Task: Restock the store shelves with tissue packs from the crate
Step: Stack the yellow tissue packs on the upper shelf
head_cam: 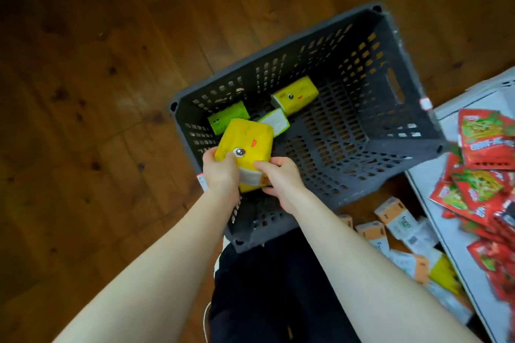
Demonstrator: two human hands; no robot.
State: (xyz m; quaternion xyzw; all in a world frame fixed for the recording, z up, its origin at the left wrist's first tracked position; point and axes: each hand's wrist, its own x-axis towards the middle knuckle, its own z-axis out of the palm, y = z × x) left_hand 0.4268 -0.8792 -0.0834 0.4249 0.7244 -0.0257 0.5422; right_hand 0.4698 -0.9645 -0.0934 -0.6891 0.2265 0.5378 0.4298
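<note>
Yellow tissue pack [245,145] between hands [221,172] [281,179]

Both hands grip one yellow tissue pack [246,145] with a cartoon face: the left hand [221,172] takes its near corner and the right hand [281,184] pinches its near end. They hold it above the dark slotted crate [395,47] on the wooden floor [83,92]. A second yellow pack [296,95] and a green pack [228,120] lie inside. Red snack packets [487,142] cover the white shelf [451,203] on the right.

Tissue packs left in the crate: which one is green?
The green pack against the crate wall, just past the held yellow pack. The farther pack is yellow; the middle pack shows a white side.
</note>
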